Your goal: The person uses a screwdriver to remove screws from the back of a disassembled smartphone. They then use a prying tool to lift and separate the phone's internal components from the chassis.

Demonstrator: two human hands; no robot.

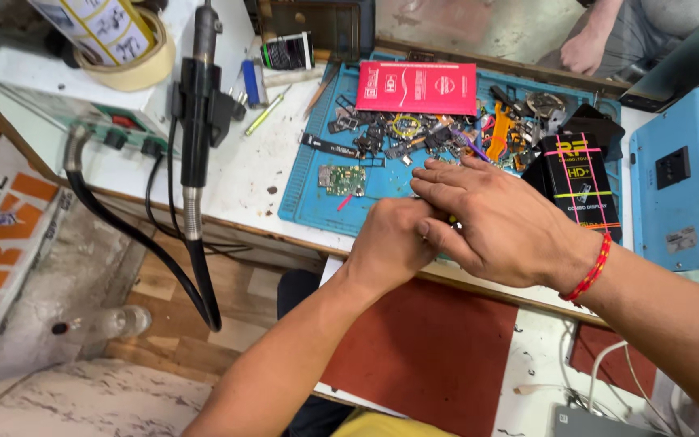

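My left hand (390, 243) is curled into a loose fist at the near edge of the blue work mat (305, 202). My right hand (491, 218), with a red bead bracelet on the wrist, lies over it with fingers stretched flat to the left. Whatever sits between the two hands is hidden. A small green circuit board (343, 180) lies on the mat just left of the hands. A heap of small dark phone parts (414, 133) and flex cables is spread behind them.
A red flat packet (417, 86) lies at the mat's far edge, a black box (580, 182) at its right. A hot-air handle (196, 121) with hose hangs at left by a tape roll (135, 65). A blue machine (685, 182) stands right. Another person's hand (584, 53) rests beyond.
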